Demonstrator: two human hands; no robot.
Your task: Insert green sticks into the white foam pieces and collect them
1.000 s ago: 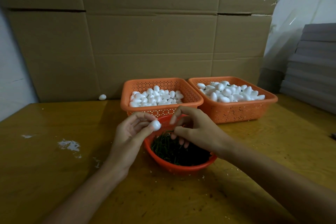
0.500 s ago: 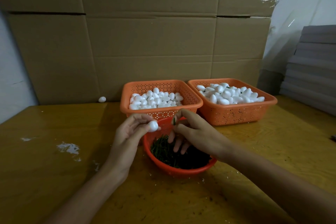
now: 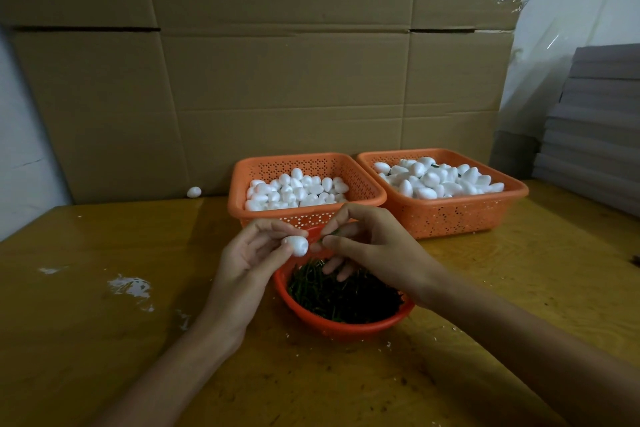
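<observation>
item 1: left hand (image 3: pixel 249 253); fingers curled, thumb and fingertips pinching one white foam piece (image 3: pixel 297 245), held above the near rim of the round bowl.
item 2: right hand (image 3: pixel 374 246); thumb and forefinger closed narrow on a green stick (image 3: pixel 329 233), only a short length showing; stick tip just beside the foam piece, contact cannot be told; the other fingers hang loose over the bowl.
item 3: round bowl (image 3: pixel 346 328), orange, on the table (image 3: pixel 104 340); holds a heap of loose green sticks (image 3: pixel 346 295).
item 4: left basket (image 3: pixel 346 163), orange, perforated, just behind the bowl; part filled with small foam pieces (image 3: pixel 294 191).
item 5: right basket (image 3: pixel 450 215), same kind, side touching the left one; heaped with larger foam pieces (image 3: pixel 436 177), a few dark green bits among them.
item 6: stray foam piece (image 3: pixel 194 192), at the table's far edge against the cardboard (image 3: pixel 277 80).
item 7: white scraps (image 3: pixel 130 288), on the table left of the hands.
item 8: grey stacked sheets (image 3: pixel 595 135), far right.
</observation>
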